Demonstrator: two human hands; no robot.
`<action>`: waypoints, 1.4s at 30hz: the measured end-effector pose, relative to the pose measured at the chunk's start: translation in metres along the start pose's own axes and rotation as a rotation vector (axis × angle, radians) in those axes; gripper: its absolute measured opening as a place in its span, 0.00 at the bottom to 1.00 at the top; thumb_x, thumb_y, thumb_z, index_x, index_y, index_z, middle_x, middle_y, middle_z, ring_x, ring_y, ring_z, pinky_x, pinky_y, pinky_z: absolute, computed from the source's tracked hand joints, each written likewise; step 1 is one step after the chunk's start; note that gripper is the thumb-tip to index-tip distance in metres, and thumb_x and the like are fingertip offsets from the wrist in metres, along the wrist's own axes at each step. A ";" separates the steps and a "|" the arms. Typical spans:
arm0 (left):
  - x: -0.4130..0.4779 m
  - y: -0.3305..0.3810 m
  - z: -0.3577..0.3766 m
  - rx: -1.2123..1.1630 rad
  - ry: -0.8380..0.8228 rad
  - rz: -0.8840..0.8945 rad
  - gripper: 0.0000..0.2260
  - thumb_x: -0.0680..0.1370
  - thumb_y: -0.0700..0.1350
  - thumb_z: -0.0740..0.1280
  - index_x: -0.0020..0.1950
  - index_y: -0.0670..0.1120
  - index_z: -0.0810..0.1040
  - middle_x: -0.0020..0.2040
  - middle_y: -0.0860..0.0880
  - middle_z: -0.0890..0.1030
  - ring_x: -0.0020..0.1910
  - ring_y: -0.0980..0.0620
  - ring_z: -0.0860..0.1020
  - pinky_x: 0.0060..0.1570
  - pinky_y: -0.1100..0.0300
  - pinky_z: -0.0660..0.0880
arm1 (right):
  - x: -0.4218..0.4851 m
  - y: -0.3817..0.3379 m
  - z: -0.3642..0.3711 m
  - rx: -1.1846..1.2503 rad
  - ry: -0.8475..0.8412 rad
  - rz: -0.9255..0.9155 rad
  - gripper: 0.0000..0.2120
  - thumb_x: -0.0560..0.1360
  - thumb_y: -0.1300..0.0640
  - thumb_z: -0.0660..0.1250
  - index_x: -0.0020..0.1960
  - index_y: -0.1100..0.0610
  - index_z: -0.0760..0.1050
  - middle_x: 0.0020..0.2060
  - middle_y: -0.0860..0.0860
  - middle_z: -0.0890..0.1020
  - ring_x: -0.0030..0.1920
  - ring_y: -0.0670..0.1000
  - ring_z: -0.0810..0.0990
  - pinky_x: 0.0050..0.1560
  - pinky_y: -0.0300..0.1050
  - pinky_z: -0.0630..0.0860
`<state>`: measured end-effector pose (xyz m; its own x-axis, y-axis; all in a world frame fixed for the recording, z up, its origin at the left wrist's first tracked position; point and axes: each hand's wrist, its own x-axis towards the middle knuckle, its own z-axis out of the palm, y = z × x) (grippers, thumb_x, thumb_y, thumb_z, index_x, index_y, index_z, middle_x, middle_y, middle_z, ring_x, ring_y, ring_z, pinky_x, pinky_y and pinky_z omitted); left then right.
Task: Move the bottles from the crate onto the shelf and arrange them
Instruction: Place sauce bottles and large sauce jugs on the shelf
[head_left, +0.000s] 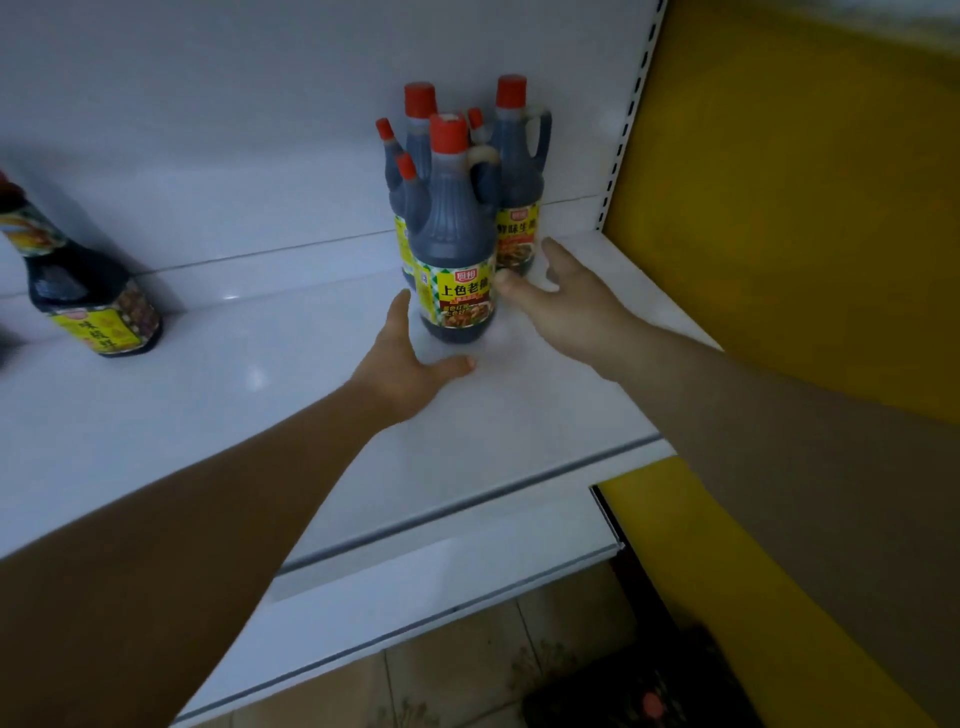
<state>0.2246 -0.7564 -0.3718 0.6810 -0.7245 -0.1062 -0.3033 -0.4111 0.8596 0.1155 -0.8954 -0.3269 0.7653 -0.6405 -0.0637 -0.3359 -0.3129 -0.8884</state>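
Where left hand (410, 364) and right hand (566, 306) flank it, front bottle (457, 244) stands upright.

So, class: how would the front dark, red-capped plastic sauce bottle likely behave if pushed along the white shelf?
The front dark, red-capped plastic sauce bottle looks full, so probably heavy. Tall and narrow, it may tip if pushed high; the glossy white shelf should let it slide.

bottle cluster (452, 234) | dark sauce, red caps, yellow labels | upright, packed close | on white shelf (260, 389), right rear | single bottle (88, 296) far left, well apart
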 end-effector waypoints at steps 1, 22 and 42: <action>-0.012 0.002 -0.006 0.060 -0.042 -0.032 0.42 0.73 0.49 0.72 0.77 0.51 0.47 0.74 0.50 0.62 0.65 0.54 0.66 0.53 0.70 0.67 | -0.020 0.000 -0.008 -0.043 -0.001 0.058 0.33 0.76 0.41 0.64 0.77 0.48 0.55 0.65 0.39 0.65 0.66 0.42 0.65 0.60 0.37 0.64; -0.324 0.047 0.103 0.468 -1.083 0.088 0.31 0.71 0.55 0.71 0.71 0.47 0.66 0.61 0.57 0.69 0.59 0.59 0.70 0.53 0.72 0.68 | -0.470 0.067 -0.057 -0.117 0.119 0.762 0.36 0.78 0.37 0.56 0.79 0.51 0.47 0.78 0.49 0.53 0.77 0.54 0.54 0.74 0.51 0.57; -0.257 -0.180 0.306 0.525 -0.912 -0.179 0.34 0.77 0.48 0.67 0.77 0.46 0.53 0.76 0.45 0.60 0.72 0.45 0.64 0.66 0.56 0.63 | -0.401 0.352 0.020 -0.033 -0.107 0.900 0.36 0.76 0.36 0.59 0.78 0.51 0.53 0.76 0.50 0.59 0.74 0.54 0.61 0.72 0.51 0.63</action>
<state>-0.0996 -0.6652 -0.6524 0.0543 -0.6809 -0.7304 -0.6459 -0.5818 0.4943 -0.2983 -0.7349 -0.6227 0.2522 -0.5841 -0.7715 -0.8460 0.2539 -0.4688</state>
